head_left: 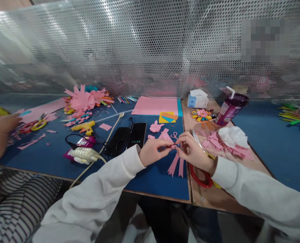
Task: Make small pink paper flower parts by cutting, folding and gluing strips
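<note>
A perforated metal screen (150, 44) closes off the far side of your table. Against it on the blue mat (51, 158) lie a pink sheet (155, 105), a row of pens (126, 99) and a cluster of big pink paper flowers (82, 99). Nearer to you on the left sit a yellow glue gun (85, 127), a white power strip (84, 154) with its cable, and two dark phones (137, 135) side by side. A small pink rosette (155, 127) lies just beyond your left hand.

On the bare wood to the right stand a tissue box (197, 99) and a purple cup (229, 109) with a straw, with a small yellow-and-pink flower (201, 114) between them. A crumpled white tissue (233, 136) rests on a heap of pink scraps (216, 141). Red-handled scissors (200, 177) lie under your right wrist. At the far left another person's hand (0, 130) hovers over its own cuttings, well apart from yours.

Nothing stands between your two hands. Your left hand (152, 152) and right hand (194, 152) meet over the mat's right edge, fingers curled, and thumb and forefinger of each pinch the pink paper piece (174, 146) from opposite sides. Two pink strips (176, 165) fan out below it; they seem to hang from the piece, though they may simply lie on the mat
</note>
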The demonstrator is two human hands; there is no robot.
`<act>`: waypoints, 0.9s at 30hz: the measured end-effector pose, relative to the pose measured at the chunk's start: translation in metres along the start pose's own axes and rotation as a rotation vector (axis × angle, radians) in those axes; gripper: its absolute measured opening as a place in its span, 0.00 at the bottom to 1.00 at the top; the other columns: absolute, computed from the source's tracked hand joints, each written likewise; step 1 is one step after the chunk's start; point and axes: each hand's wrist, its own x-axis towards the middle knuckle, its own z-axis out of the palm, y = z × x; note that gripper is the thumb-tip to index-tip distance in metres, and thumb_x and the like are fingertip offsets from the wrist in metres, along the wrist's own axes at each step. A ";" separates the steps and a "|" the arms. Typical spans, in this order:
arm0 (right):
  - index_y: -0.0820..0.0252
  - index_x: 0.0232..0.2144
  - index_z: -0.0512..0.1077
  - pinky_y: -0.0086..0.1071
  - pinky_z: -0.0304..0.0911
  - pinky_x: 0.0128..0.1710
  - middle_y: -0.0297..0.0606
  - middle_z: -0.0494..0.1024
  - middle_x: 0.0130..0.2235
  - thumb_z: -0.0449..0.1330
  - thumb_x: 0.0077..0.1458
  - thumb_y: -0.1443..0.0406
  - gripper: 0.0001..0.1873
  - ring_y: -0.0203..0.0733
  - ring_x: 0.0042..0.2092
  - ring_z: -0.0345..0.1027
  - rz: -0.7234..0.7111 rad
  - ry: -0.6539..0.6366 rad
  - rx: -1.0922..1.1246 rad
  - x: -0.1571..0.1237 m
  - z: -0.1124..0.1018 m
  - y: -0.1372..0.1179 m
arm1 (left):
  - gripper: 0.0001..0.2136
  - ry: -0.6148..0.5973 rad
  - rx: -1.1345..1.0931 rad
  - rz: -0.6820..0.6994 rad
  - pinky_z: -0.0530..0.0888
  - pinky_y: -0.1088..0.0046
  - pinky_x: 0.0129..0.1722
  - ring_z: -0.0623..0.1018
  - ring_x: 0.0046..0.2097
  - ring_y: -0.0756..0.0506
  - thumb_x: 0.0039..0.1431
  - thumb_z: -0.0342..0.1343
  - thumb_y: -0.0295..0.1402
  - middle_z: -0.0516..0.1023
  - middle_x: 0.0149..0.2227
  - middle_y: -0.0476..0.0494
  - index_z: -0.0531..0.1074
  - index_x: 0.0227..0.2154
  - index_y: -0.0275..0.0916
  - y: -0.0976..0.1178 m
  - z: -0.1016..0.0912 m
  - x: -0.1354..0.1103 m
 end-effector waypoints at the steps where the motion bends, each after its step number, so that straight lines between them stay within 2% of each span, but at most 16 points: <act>1: 0.56 0.35 0.64 0.26 0.63 0.20 0.36 0.63 0.36 0.57 0.52 0.71 0.08 0.30 0.27 0.61 0.003 -0.008 0.006 0.000 0.000 0.000 | 0.08 -0.004 0.009 0.008 0.78 0.79 0.30 0.81 0.32 0.49 0.53 0.57 0.26 0.82 0.33 0.42 0.78 0.36 0.33 0.000 0.000 0.000; 9: 0.57 0.33 0.64 0.26 0.62 0.22 0.35 0.63 0.35 0.57 0.52 0.72 0.07 0.29 0.26 0.60 -0.023 -0.036 0.014 0.000 -0.001 -0.001 | 0.08 -0.043 0.009 -0.006 0.78 0.79 0.31 0.81 0.34 0.48 0.54 0.56 0.26 0.82 0.34 0.41 0.77 0.35 0.33 0.000 0.001 -0.001; 15: 0.57 0.32 0.64 0.26 0.61 0.21 0.35 0.63 0.35 0.56 0.52 0.72 0.06 0.29 0.25 0.59 -0.015 -0.050 0.043 -0.001 -0.002 -0.001 | 0.08 0.002 0.003 0.037 0.78 0.80 0.29 0.81 0.32 0.49 0.53 0.57 0.27 0.82 0.32 0.41 0.77 0.34 0.32 -0.001 0.001 -0.001; 27: 0.57 0.32 0.64 0.26 0.60 0.22 0.34 0.63 0.34 0.57 0.52 0.73 0.07 0.30 0.27 0.59 -0.028 -0.052 0.025 0.000 -0.003 -0.003 | 0.07 -0.030 -0.004 0.039 0.77 0.81 0.29 0.80 0.33 0.49 0.54 0.56 0.26 0.81 0.33 0.41 0.77 0.34 0.32 0.001 0.001 -0.001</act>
